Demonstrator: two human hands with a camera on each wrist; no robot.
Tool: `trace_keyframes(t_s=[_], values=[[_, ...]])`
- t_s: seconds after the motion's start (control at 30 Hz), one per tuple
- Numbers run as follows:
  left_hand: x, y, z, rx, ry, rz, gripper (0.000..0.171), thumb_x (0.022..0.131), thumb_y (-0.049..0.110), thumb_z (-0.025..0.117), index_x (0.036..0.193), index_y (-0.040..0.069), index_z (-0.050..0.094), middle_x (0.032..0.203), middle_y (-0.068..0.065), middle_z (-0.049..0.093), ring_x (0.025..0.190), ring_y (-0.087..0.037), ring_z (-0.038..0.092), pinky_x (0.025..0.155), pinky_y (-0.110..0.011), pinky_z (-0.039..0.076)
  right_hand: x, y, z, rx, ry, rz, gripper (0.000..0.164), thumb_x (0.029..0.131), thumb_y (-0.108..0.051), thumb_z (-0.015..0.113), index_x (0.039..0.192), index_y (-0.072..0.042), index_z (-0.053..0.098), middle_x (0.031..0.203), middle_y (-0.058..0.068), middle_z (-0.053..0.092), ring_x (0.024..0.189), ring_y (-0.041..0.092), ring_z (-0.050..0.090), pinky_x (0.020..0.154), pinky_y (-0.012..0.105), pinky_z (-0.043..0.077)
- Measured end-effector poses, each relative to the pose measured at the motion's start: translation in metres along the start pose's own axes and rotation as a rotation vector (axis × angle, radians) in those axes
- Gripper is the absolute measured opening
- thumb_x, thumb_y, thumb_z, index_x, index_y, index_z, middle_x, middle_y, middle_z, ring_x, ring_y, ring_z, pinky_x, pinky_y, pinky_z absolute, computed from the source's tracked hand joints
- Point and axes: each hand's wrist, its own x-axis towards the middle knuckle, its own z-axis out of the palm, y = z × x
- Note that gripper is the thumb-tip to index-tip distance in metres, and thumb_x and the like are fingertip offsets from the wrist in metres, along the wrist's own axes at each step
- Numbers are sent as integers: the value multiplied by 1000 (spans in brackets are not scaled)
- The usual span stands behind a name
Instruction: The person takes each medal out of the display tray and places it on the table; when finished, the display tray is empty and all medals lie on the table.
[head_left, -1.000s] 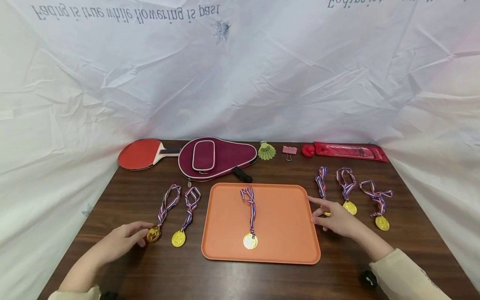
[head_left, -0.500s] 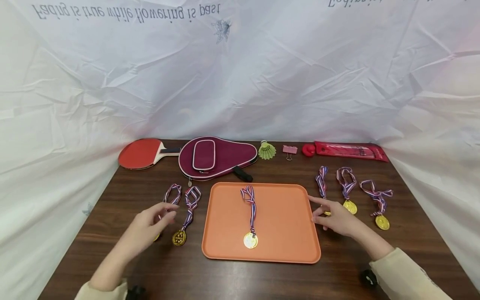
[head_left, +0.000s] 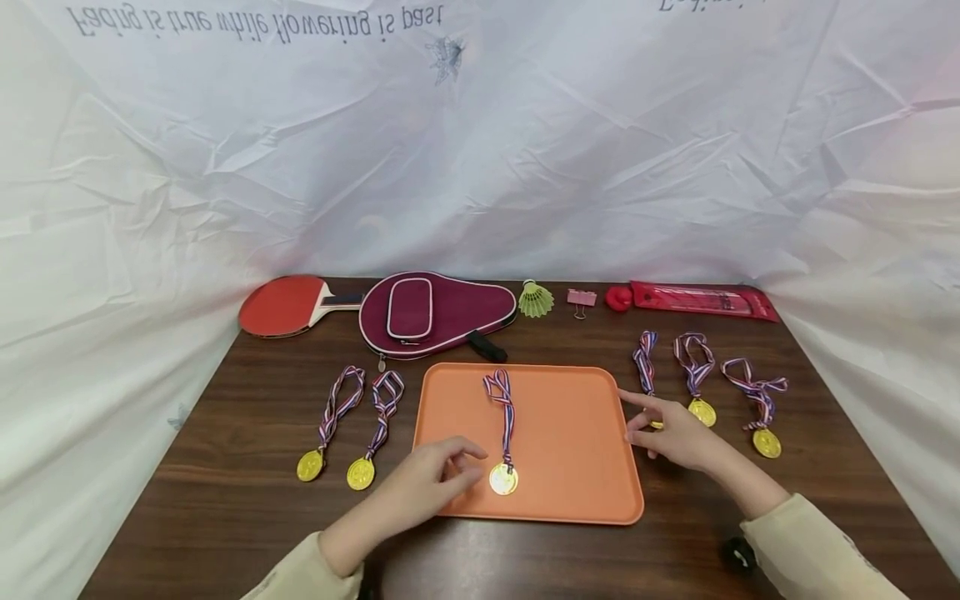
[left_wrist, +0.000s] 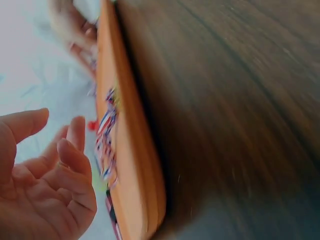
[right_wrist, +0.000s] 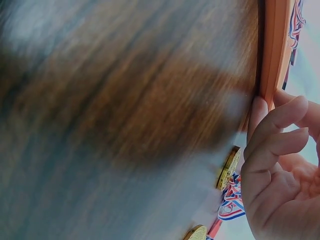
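Observation:
My left hand (head_left: 422,490) hovers over the left front part of an orange tray (head_left: 573,442), its fingers loosely bent and holding nothing. Just right of those fingertips, a gold medal (head_left: 503,479) with a striped ribbon (head_left: 508,417) lies in the tray. At the tray's right rim, my right hand (head_left: 678,435) touches the edge with relaxed fingers; the right wrist view shows fingertips against the orange wall (right_wrist: 274,55). Two medals lie left of the tray, the nearer one (head_left: 361,473) beside the farther one (head_left: 310,466). A medal (head_left: 656,423) on the right is partly hidden by my right hand.
Two more medals (head_left: 702,412) (head_left: 767,442) lie at the right. Along the back stand a red paddle (head_left: 277,307), a maroon paddle case (head_left: 465,308), a shuttlecock (head_left: 536,300), a pink binder clip (head_left: 581,298), a small red object (head_left: 618,298) and a red packet (head_left: 705,300). White cloth (head_left: 480,167) hangs behind.
My left hand has moved right, from the leftmost medal, past the second one, to over the tray. Both left medals are uncovered now. The right hand has stayed at the tray rim.

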Motion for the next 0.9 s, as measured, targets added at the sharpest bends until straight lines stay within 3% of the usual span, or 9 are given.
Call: trace_keyframes(t_s=[0.27,0.43,0.63,0.9], values=[[16,4,24,112,4,-12,31,76,25,70,102,11,60,66,9,52,56,-2,46,54,-20,39,0,0,0,2,-6,-10,64,82,-14,65,138,-8,34,85,9,62,53,24,53,50,31,45],[20,5,28,168,-25,-39,31,73,24,73,98,9,60,62,4,52,52,-2,43,51,-20,37,0,0,0,-1,-2,2,64,82,-14,65,138,-10,34,85,8,62,53,24,53,50,31,45],[27,5,32,239,-49,-70,35,70,28,75,94,10,57,58,8,47,51,-4,42,50,-21,36,-1,-3,0,2,0,14,64,82,-12,65,138,-9,34,85,8,62,53,25,53,50,31,44],[31,7,36,298,-57,-62,39,67,30,78,92,13,54,60,9,46,53,-4,43,51,-22,36,-1,-2,-1,-5,-2,1,64,82,-13,65,138,-8,34,84,8,63,53,25,53,50,31,44]])
